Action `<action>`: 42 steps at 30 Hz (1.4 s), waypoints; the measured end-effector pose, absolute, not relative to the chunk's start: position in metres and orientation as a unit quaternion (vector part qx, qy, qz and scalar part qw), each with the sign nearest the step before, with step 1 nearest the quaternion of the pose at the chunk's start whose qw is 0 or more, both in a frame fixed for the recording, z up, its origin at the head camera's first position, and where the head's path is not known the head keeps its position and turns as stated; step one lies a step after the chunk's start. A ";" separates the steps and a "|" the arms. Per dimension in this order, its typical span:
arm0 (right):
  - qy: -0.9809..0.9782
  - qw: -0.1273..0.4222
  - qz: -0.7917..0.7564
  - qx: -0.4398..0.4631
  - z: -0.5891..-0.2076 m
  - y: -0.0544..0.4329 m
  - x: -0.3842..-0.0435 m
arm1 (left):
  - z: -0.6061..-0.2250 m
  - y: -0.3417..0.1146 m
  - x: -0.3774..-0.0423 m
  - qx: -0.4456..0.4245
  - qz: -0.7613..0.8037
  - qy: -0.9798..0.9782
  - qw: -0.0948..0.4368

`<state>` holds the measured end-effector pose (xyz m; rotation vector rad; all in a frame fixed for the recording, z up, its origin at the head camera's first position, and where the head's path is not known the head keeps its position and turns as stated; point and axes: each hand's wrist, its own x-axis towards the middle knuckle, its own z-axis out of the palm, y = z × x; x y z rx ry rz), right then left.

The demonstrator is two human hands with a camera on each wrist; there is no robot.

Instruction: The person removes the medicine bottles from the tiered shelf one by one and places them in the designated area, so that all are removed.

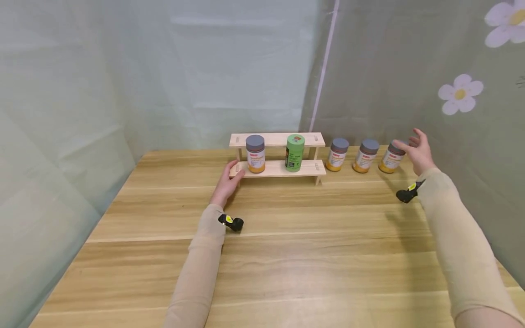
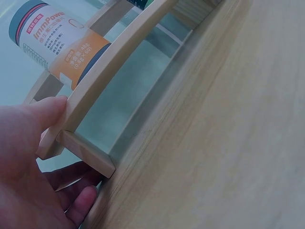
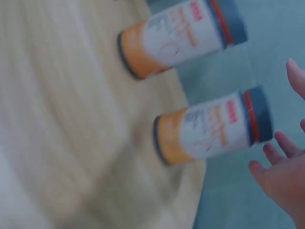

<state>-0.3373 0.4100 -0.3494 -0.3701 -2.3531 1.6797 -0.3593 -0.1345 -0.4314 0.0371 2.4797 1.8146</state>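
Observation:
A small two-tier wooden rack (image 1: pixel 270 170) stands at the back of the table. My left hand (image 1: pixel 224 184) grips the left end of its lower shelf; in the left wrist view the thumb lies on the board and the fingers are beneath, by the leg. On that shelf sit a white-and-orange supplement jar (image 1: pixel 255 157) with a grey lid and a green bottle (image 1: pixel 294 155). My right hand (image 1: pixel 421 152) is raised beside the rightmost supplement jar (image 1: pixel 391 160), fingers spread. The right wrist view shows a gap between its fingers (image 3: pixel 271 155) and that jar's lid.
Two matching jars stand between the rack and the right hand, a nearer-to-rack jar (image 1: pixel 337 157) and a middle jar (image 1: pixel 365 158). A wood-grain table (image 1: pixel 287 241) stretches toward me. Behind hangs a pale curtain (image 1: pixel 246 68), with a flowered curtain (image 1: pixel 389 68) on the right.

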 end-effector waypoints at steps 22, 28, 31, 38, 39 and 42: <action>-0.765 0.204 0.609 -0.049 -0.303 0.319 -0.350 | -0.433 -0.135 -0.361 0.007 0.591 0.806 0.034; -0.769 0.195 0.608 -0.020 -0.304 0.298 -0.351 | -0.433 -0.134 -0.360 0.005 0.588 0.808 0.034; -0.769 0.190 0.610 -0.010 -0.306 0.291 -0.351 | -0.433 -0.134 -0.360 0.006 0.585 0.810 0.037; -0.770 0.168 0.616 0.011 -0.315 0.277 -0.352 | -0.434 -0.134 -0.362 0.004 0.586 0.810 0.037; -0.766 0.165 0.621 0.015 -0.317 0.275 -0.352 | -0.434 -0.134 -0.362 0.006 0.587 0.809 0.037; -0.762 0.158 0.628 0.024 -0.320 0.269 -0.352 | -0.434 -0.134 -0.363 0.010 0.587 0.808 0.036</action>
